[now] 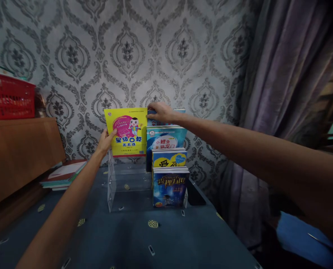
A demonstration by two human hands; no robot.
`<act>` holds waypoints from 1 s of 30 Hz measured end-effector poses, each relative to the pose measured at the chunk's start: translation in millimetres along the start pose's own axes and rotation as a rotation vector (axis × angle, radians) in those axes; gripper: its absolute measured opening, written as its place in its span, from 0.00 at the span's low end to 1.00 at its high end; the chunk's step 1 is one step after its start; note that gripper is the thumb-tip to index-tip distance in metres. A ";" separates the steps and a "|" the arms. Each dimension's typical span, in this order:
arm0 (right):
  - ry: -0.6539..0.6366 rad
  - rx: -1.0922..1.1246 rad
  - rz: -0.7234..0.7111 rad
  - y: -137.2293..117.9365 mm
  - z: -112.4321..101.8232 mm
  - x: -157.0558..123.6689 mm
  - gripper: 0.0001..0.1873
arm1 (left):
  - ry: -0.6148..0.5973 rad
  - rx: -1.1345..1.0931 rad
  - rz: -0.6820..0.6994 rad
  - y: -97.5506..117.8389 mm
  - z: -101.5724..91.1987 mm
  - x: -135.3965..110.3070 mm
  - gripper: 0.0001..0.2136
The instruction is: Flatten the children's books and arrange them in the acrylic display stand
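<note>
A yellow workbook (130,144) with a pink patch and a cartoon child stands upright at the back left of a clear tiered book rack (112,186). My left hand (107,140) grips its left edge, thumb on the cover. At its upper right edge, my right hand (161,113) is closed with the fingertips on the corner. Behind that wrist, a blue book is partly hidden. Down the rack's right side stand a teal book (166,137), a yellow and blue book (170,158) and a dark blue book (170,189) at the front.
A blue patterned cloth (133,239) covers the table. Stacked books (64,173) lie at the left, beside a wooden box-like piece (23,157) with a red basket (11,96) on top. A dark flat object (196,196) lies right of the rack. Curtains (270,112) hang at the right.
</note>
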State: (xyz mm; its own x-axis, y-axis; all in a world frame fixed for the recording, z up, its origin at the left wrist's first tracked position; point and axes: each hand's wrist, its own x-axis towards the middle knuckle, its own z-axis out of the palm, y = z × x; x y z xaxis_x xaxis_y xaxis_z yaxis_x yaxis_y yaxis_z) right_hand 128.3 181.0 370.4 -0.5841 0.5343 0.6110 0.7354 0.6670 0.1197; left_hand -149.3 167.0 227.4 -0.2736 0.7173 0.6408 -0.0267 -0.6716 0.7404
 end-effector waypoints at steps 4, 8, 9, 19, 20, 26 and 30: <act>-0.023 -0.019 0.008 5.1 -0.4 -1.8 0.23 | 0.015 0.008 -0.016 0.0 0.5 3.5 0.27; -0.005 0.024 -0.007 10.3 0.6 -10.7 0.22 | 0.045 0.009 -0.024 -1.1 0.8 9.2 0.27; 0.005 0.051 -0.011 11.4 1.0 -13.1 0.22 | 0.051 0.009 -0.026 -1.5 1.0 10.3 0.26; 0.020 0.294 -0.059 31.8 -4.3 -14.3 0.09 | 0.095 0.015 -0.045 -6.6 3.0 15.0 0.21; 0.017 0.307 -0.060 32.9 -5.5 -14.6 0.08 | 0.099 0.016 -0.045 -7.0 3.3 15.4 0.21; 0.008 0.358 -0.088 34.7 -7.4 -17.2 0.07 | 0.119 0.023 -0.046 -8.3 5.2 17.1 0.20; 0.014 0.313 -0.079 34.2 -5.0 -16.3 0.08 | 0.111 0.030 -0.045 -7.1 5.0 15.0 0.20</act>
State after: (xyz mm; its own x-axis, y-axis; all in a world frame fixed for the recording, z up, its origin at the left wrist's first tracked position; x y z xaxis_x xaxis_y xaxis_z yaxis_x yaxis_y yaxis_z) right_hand 164.8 192.5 368.4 -0.6285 0.4691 0.6204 0.5454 0.8345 -0.0784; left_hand -148.4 183.4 232.8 -0.3777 0.7204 0.5817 -0.0133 -0.6323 0.7746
